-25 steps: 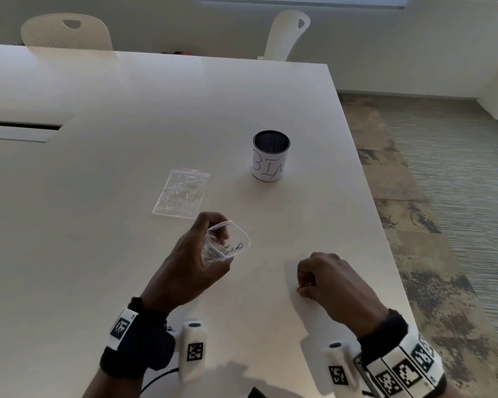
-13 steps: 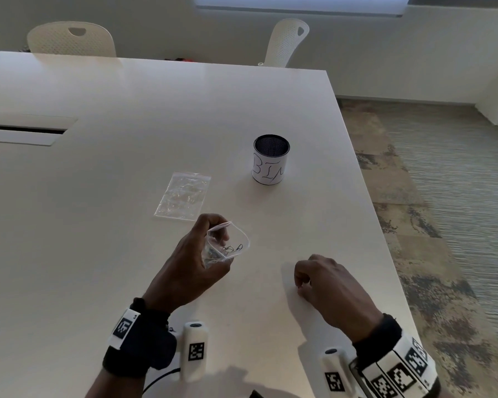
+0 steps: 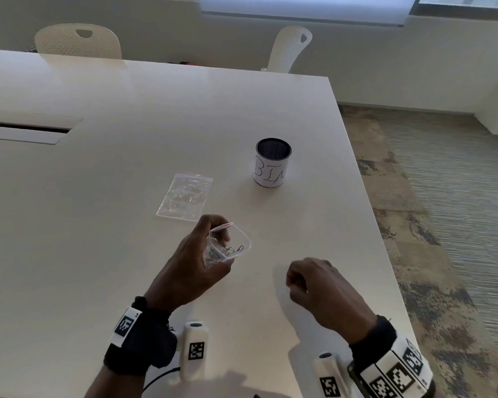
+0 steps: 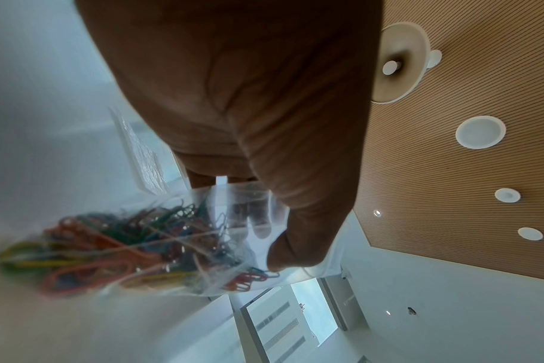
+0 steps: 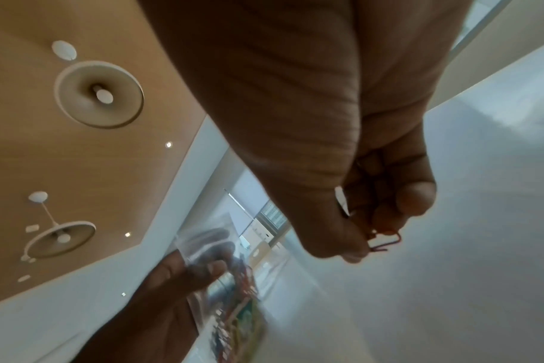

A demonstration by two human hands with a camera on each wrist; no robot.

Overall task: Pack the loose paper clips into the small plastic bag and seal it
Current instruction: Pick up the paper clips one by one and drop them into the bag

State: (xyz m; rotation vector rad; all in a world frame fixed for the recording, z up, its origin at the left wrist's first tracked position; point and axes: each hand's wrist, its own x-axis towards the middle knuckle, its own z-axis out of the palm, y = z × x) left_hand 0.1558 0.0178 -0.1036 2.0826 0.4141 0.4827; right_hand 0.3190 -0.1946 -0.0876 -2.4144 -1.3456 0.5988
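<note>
Hands, two, bare, well apart above the near part of the table (image 3: 98,196).

Left hand (image 3: 189,267): fingers and thumb curled round a small plastic bag (image 3: 227,247), pinching it just under the mouth so the opening bows wide and faces right, presumably to take the next load. Bag holds a bunched mass of coloured paper clips (image 4: 115,248), red, green, yellow and blue, lying low in the pouch; a few dark clips show near the mouth in the head view. Seal not yet closed.

Right hand (image 3: 319,285): near right of the bag, fingers curled in towards the thumb, low over the table. Wrist view shows a red paper clip (image 5: 384,242) pinched between thumb and fingertips (image 5: 415,199), with wire of perhaps another behind it; count cannot be told. Likely mid-transfer towards the open mouth.

Second clear bag (image 3: 184,196): flat on the table, just beyond the left hand, untouched; contents unclear.

Cup (image 3: 272,162): upright white cylinder with dark mesh rim and handwritten lettering, far right of the bags, apart from everything.

Loose clips on the table: none discernible. Filling appears nearly complete; sealing remains.
</note>
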